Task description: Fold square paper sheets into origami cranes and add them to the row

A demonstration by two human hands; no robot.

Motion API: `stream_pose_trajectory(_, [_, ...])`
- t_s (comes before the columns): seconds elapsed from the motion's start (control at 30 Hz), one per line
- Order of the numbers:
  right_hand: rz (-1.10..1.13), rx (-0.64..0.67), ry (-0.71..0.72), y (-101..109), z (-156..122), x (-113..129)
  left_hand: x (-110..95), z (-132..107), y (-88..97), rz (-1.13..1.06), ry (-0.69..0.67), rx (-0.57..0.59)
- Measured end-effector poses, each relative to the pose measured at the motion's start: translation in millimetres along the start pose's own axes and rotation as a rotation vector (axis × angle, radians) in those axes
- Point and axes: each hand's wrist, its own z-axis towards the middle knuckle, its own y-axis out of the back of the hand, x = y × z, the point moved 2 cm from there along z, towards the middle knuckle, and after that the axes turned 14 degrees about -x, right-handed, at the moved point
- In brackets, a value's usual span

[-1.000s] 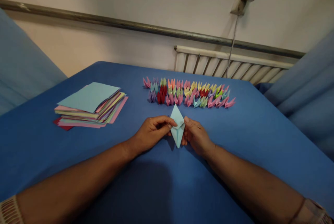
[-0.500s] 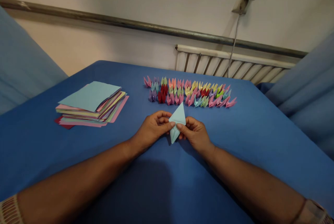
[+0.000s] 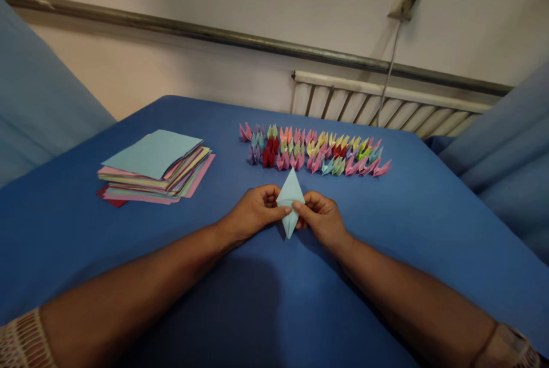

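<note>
A light blue folded paper (image 3: 291,190), diamond-shaped with one point up and one point down, is held between both hands just above the table. My left hand (image 3: 256,212) pinches its left edge, thumb in front and fingers behind. On the right edge, my right hand (image 3: 322,217) grips it the same way, its thumb pressed near the middle crease. The fingers behind the paper are partly hidden. Beyond the hands stand rows of folded paper cranes (image 3: 316,154) in pink, red, yellow, green and purple.
To the left lies a stack of coloured paper sheets (image 3: 154,154), light blue on top. Everything rests on a blue-covered table (image 3: 206,299). Behind it are a wall rail (image 3: 240,41), a radiator (image 3: 364,94) and a socket with a cord (image 3: 405,2). Blue curtains (image 3: 38,94) hang at both sides.
The folded paper has turned from a slight tilt to nearly upright. Both hands keep hold of it, and the left thumb has slid slightly lower. The camera view has shifted a little.
</note>
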Motion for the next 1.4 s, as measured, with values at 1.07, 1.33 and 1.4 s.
stream_pose_trajectory(1.07, [-0.046,0.025,-0.028,1,1,1,0,4,6.8,0.006,0.091,0.086])
stream_pose_trajectory(1.33, [0.040,0.074,-0.064,-9,-2,-11,2,6,10.5,-0.207,0.189,-0.045])
stream_pose_trajectory(1.4, [0.043,0.054,-0.084,-9,-1,-13,1,5,7.9,-0.210,0.150,0.021])
